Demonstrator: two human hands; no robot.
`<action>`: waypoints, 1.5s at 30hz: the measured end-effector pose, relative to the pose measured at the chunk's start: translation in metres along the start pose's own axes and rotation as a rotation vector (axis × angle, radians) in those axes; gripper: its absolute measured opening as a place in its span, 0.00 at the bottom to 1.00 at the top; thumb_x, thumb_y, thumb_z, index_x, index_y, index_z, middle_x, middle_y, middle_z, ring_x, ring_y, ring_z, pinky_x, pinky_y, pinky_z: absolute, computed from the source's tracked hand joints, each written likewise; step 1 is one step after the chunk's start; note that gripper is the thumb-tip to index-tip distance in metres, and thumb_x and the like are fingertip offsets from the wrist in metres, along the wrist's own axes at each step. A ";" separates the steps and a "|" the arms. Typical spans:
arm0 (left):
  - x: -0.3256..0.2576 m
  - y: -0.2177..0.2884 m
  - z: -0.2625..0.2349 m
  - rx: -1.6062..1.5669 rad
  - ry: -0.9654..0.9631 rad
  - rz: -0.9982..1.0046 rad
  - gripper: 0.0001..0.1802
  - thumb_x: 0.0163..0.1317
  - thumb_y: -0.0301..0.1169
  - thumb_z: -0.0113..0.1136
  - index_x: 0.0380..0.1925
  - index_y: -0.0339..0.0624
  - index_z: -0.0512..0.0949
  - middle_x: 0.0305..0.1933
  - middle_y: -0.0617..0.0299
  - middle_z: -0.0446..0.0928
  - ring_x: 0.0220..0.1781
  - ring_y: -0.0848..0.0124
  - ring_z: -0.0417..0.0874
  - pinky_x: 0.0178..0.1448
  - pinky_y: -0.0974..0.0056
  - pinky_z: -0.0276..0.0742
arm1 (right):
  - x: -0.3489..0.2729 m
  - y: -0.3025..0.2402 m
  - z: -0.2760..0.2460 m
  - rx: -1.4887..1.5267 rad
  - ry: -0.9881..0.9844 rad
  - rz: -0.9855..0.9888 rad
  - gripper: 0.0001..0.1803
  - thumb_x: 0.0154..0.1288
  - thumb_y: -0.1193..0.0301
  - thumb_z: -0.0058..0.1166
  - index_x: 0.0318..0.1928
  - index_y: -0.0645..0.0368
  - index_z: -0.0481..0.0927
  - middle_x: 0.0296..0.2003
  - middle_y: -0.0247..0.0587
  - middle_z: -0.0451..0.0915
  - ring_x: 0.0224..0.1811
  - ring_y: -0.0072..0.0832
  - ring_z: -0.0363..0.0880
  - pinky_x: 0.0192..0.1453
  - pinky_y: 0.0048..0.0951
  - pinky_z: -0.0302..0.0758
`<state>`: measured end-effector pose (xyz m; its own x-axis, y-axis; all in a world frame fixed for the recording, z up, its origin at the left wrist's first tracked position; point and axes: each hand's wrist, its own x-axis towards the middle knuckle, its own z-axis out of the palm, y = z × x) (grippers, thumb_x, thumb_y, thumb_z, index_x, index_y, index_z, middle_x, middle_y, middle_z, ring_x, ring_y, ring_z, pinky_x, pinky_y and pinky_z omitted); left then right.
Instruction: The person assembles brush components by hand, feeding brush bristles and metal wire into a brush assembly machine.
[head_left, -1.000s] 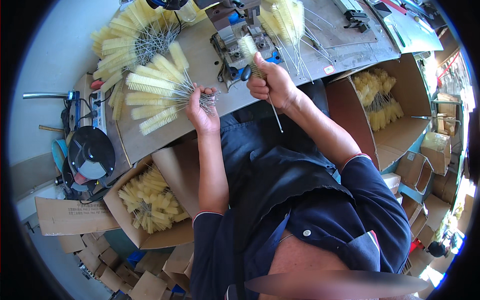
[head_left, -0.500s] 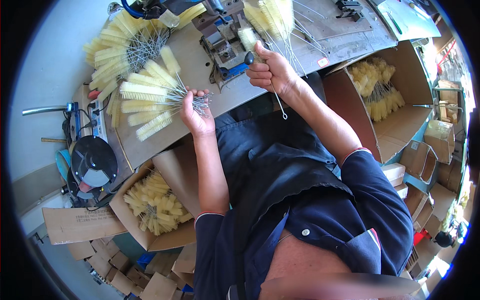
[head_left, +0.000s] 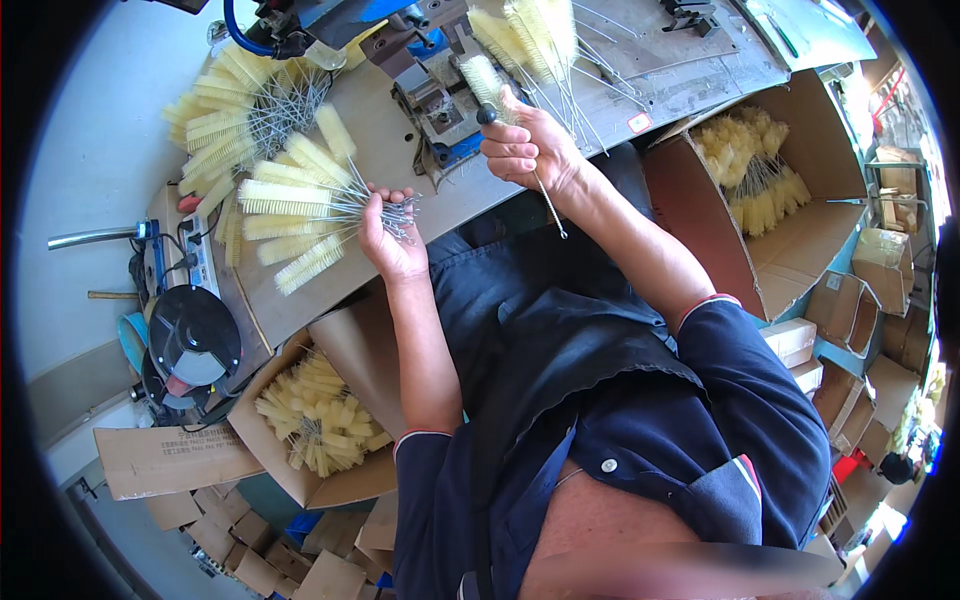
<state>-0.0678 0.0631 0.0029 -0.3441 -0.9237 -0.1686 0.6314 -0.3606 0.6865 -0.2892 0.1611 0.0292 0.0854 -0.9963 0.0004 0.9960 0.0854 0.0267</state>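
Note:
My left hand (head_left: 393, 240) is closed around the twisted wire stems of a fan of pale yellow bottle brushes (head_left: 290, 205); their looped wire ends stick out past its fingers. Above the table's near edge, my right hand (head_left: 535, 145) is wrapped around a single bottle brush (head_left: 482, 78). That brush's bristles point up and away, and its looped wire tail hangs below the fist. A black ball knob (head_left: 486, 115) sits against the right fingers; whether they grip it too, I cannot tell. Just left of this hand stands a metal bench fixture (head_left: 440, 105) with a blue base.
More brushes lie in a pile (head_left: 225, 120) at the table's far left and in a bunch (head_left: 540, 40) behind my right hand. Open cartons of brushes stand at the lower left (head_left: 240, 425) and right (head_left: 835, 220). A black disc-shaped machine (head_left: 195, 335) is at the left.
The view has shifted slightly. My right hand and its brush have moved a little to the left, and more of the bristles shows. My left hand still holds the same bunch.

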 end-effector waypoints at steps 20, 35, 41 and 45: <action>-0.002 0.006 0.005 -0.108 0.017 -0.025 0.13 0.72 0.34 0.54 0.48 0.37 0.73 0.40 0.58 0.77 0.41 0.66 0.79 0.56 0.53 0.78 | -0.028 -0.031 0.040 -0.971 0.646 -0.324 0.21 0.79 0.50 0.43 0.34 0.54 0.68 0.16 0.30 0.64 0.11 0.16 0.56 0.13 0.21 0.53; -0.001 0.007 -0.015 -0.247 0.046 -0.019 0.06 0.64 0.29 0.66 0.37 0.39 0.79 0.34 0.63 0.79 0.33 0.71 0.79 0.45 0.56 0.79 | -0.002 -0.024 0.055 -1.840 0.654 -1.358 0.16 0.69 0.65 0.59 0.50 0.64 0.82 0.38 0.45 0.85 0.35 0.31 0.84 0.42 0.32 0.79; -0.048 0.017 -0.023 -0.136 -0.016 -0.116 0.08 0.63 0.28 0.64 0.40 0.38 0.78 0.31 0.62 0.79 0.31 0.71 0.81 0.40 0.60 0.81 | 0.049 0.074 0.041 -1.745 0.459 -0.251 0.24 0.70 0.56 0.59 0.38 0.70 0.86 0.29 0.39 0.85 0.26 0.21 0.81 0.28 0.26 0.76; -0.071 0.019 0.001 0.179 -0.161 -0.125 0.14 0.60 0.26 0.65 0.44 0.38 0.74 0.30 0.61 0.77 0.27 0.70 0.81 0.34 0.61 0.82 | 0.072 0.085 0.037 -1.735 0.423 -0.332 0.30 0.70 0.54 0.57 0.18 0.67 0.81 0.15 0.39 0.78 0.14 0.23 0.74 0.22 0.24 0.71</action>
<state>-0.0321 0.1222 0.0286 -0.5270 -0.8355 -0.1555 0.4487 -0.4290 0.7840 -0.1995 0.0962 0.0685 -0.3761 -0.9263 -0.0206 -0.1577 0.0859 -0.9837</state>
